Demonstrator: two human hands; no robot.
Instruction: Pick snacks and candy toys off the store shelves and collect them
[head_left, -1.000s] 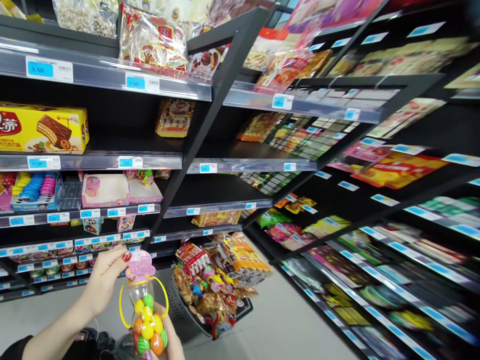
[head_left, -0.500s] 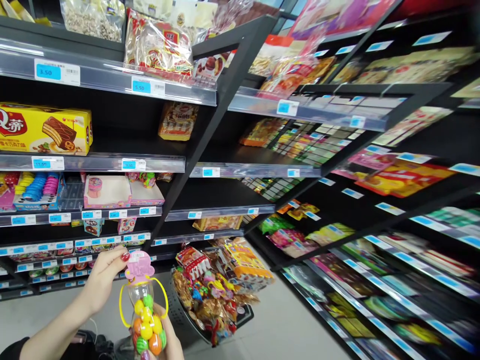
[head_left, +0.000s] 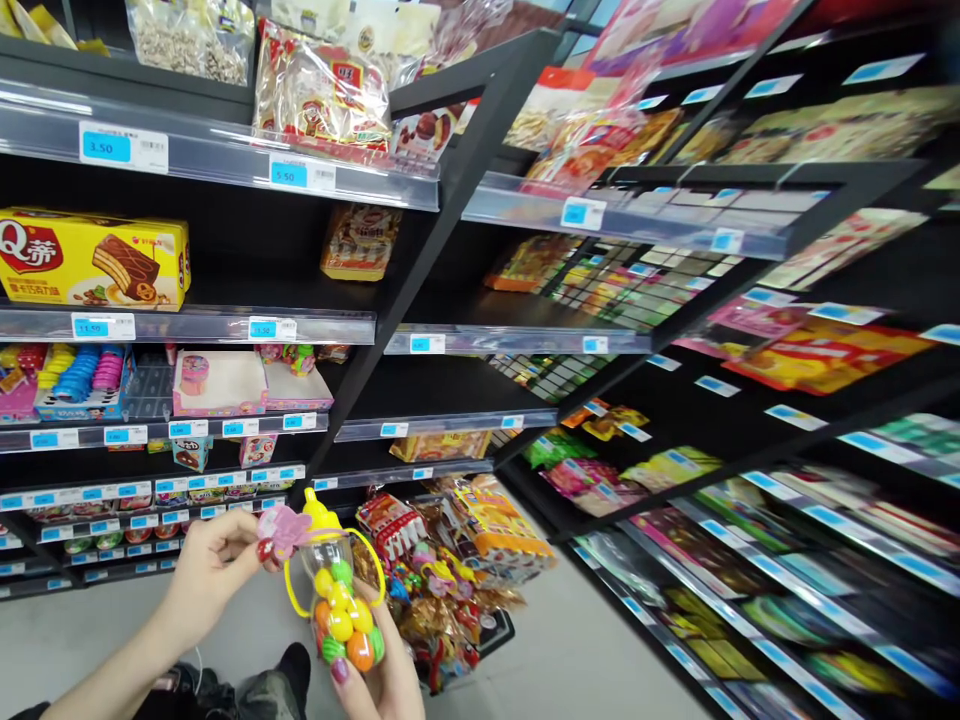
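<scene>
While R hand (head_left: 386, 655) supports the clear plastic bottle of multicoloured balls (head_left: 345, 612) at view's 7 o'clock, L hand (head_left: 214, 570) pinches the pink plastic flap (head_left: 283, 530) at btl.'s 10 o'clock, beside the yellow teat-shaped spout (head_left: 321, 515). R fingers wrapped round lower body, thumb in front; L fingers narrow on flap. Rec.: keep btl. steady, pressure light, thin yellow loop handles (head_left: 382, 575) unstrained. Edges: dark snack-filled basket (head_left: 504, 638) near, 3 o'clock; tag-lined shelf edges (head_left: 225, 480) approx. 10 o'clock. Most room, est.: grey floor (head_left: 592, 650), 4 o'clock.
</scene>
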